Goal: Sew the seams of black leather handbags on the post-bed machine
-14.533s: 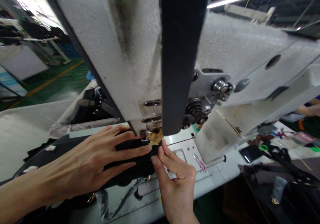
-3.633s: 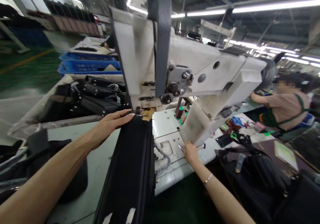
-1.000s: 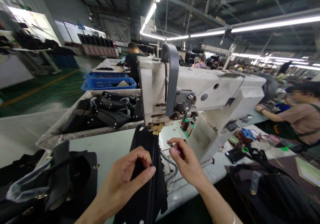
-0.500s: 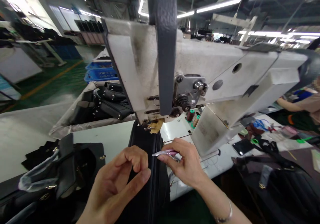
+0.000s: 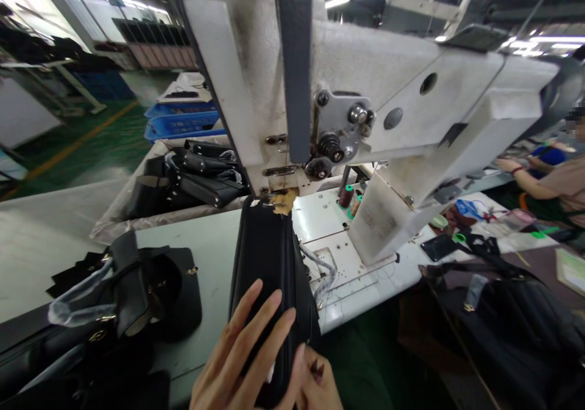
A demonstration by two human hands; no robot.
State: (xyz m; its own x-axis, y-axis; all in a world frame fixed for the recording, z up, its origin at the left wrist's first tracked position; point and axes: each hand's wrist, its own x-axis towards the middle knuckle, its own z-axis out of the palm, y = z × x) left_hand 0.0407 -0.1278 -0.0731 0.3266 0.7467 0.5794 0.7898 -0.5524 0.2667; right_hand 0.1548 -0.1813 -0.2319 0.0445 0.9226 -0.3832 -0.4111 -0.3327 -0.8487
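A black bag (image 5: 262, 251) stands under the head of the white sewing machine (image 5: 365, 69), with its far end near the needle area. My left hand (image 5: 251, 355) lies across the near part of the bag, fingers spread on its surface. Close beside it, at the bag's near right edge, my right hand (image 5: 317, 379) has curled fingers, and something small and dark shows between them that I cannot make out. A scrap of yellowish material (image 5: 284, 203) hangs at the machine's presser area.
Black bags with wrapped handles (image 5: 132, 288) lie at the left. Behind the table, a lined bin (image 5: 109, 218) holds more. Thread spools (image 5: 347, 197) stand behind the machine bed. At right are a phone (image 5: 439, 247), another black bag (image 5: 516, 312) and a person (image 5: 557, 181).
Both hands have moved down and closer together. My left hand has opened onto the bag. The pink-handled pointed tool in my right hand no longer shows clearly. The view has tilted down.
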